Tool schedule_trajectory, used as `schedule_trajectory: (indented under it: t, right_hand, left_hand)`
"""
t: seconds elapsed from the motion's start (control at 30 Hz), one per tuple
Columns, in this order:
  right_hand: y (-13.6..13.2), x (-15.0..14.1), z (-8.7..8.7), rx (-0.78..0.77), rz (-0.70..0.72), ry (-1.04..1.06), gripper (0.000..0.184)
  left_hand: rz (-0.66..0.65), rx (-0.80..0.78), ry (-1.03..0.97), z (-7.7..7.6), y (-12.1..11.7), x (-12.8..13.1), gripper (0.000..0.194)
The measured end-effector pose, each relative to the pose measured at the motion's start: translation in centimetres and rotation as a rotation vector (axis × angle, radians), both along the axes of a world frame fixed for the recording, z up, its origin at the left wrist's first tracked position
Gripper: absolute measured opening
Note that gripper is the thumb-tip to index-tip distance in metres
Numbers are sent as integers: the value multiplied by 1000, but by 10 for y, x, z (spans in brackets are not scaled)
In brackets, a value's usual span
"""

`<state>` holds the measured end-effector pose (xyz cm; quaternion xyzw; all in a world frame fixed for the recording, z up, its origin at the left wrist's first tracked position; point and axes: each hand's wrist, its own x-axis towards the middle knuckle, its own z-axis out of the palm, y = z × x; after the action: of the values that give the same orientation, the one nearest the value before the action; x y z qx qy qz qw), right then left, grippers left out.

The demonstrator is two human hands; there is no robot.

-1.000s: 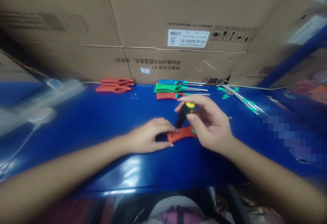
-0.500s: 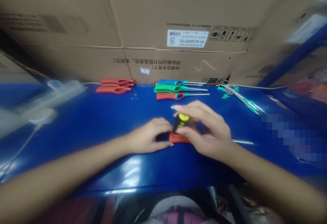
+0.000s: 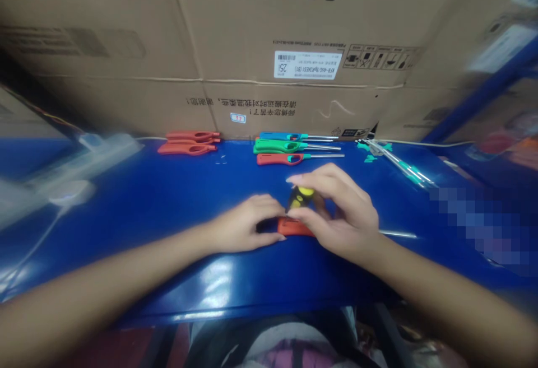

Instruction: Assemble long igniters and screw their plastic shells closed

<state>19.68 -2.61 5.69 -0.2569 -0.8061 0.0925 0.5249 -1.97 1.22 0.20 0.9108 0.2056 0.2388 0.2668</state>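
Note:
An orange-red gas lighter (image 3: 293, 227) lies on the blue table (image 3: 168, 205), its metal tube (image 3: 397, 234) pointing right. My left hand (image 3: 246, 223) is closed on the lighter's handle end and pins it down. My right hand (image 3: 336, 211) is wrapped round a small screwdriver with a yellow and black handle (image 3: 301, 195), held upright with its tip on the lighter's body. Most of the lighter is hidden under my fingers.
At the back lie two orange lighter shells (image 3: 188, 141), then blue (image 3: 290, 135), green (image 3: 286, 145) and red (image 3: 286, 158) lighters, and loose tubes with teal parts (image 3: 395, 161). A large cardboard box (image 3: 260, 43) walls off the back. A white device with a cable (image 3: 71, 191) sits at the left.
My right hand with the screwdriver has come down and slightly left, closer over the lighter. The lighter now lies flat with its tube showing to the right. My left hand has stayed put.

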Motion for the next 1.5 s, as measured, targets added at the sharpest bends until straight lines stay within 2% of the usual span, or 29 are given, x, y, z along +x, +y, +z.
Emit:
schedule_trajectory:
  t: [0.13, 0.23, 0.33, 0.43, 0.5, 0.6, 0.73, 0.93, 1.13, 1.3, 1.5]
  right_hand:
    - [-1, 0, -1, -6, -27, -18, 36]
    - [4, 3, -3, -77, -62, 88, 32]
    - [16, 11, -1, -124, -186, 271, 27]
    - [32, 30, 6, -61, -379, 286, 30]
    - [43, 45, 12, -21, -517, 182, 35]
    - [57, 67, 18, -61, -653, -139, 20]
    - [72, 88, 15, -226, -736, -498, 13]
    - [78, 99, 11, -484, -898, -743, 17]
    - [73, 100, 20, -796, -900, -1030, 27]
    - [75, 90, 16, -848, -854, -1128, 35]
    - [77, 84, 11, -897, -872, -1169, 42]
  left_hand:
    - [-13, 3, 4, 0, -1, 0, 24]
    - [-8, 17, 8, 3, -2, 0, 30]
    - [15, 39, 50, 6, 0, -3, 33]
    - [105, 108, 111, 8, 8, -9, 39]
    - [197, 156, 132, 7, 15, -15, 41]
    - [290, 207, 157, 5, 26, -20, 39]
    - [348, 208, 142, 2, 33, -22, 35]
    - [373, 112, 96, 3, 36, -22, 34]
    - [499, 99, 12, 1, 51, -28, 41]
    - [591, 129, -27, -3, 69, -30, 46]
    - [625, 188, -31, 2, 93, -15, 45]
